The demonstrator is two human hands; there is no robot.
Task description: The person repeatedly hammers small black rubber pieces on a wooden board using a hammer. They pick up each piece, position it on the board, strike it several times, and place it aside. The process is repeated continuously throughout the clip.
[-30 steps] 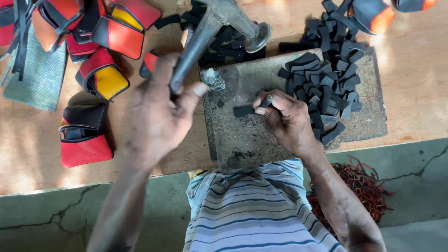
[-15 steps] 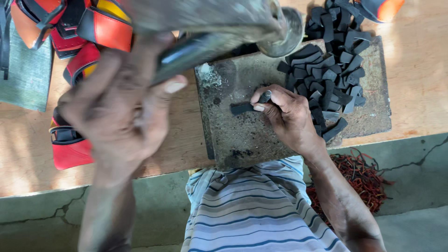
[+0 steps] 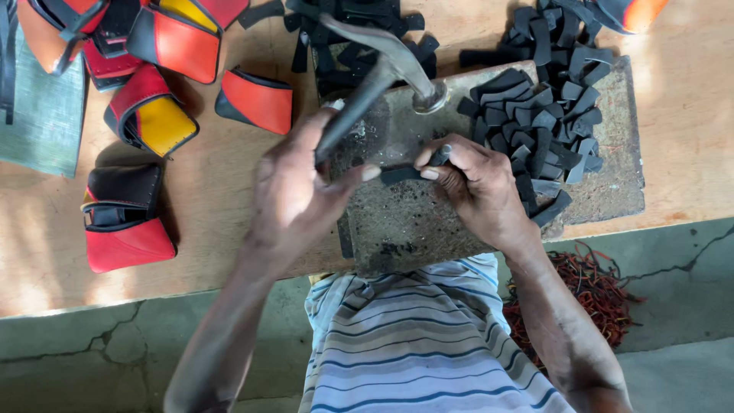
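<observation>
The left hand (image 3: pixel 294 195) is wrapped tight around the handle of a hammer (image 3: pixel 378 73), its metal head just above the right hand's fingers. The right hand (image 3: pixel 478 183) pinches a small black strip (image 3: pixel 401 174) flat on the stone slab (image 3: pixel 397 222). A big pile of black strips (image 3: pixel 547 126) lies just past that hand, so I think much hammering is left.

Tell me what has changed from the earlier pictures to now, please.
The left hand has swung the hammer up close to the camera and back down; its head now sits low over the stone slab, above the black strip. The right hand still pinches that strip in the same place. The pile of black pieces and the red and yellow parts have not moved.
</observation>
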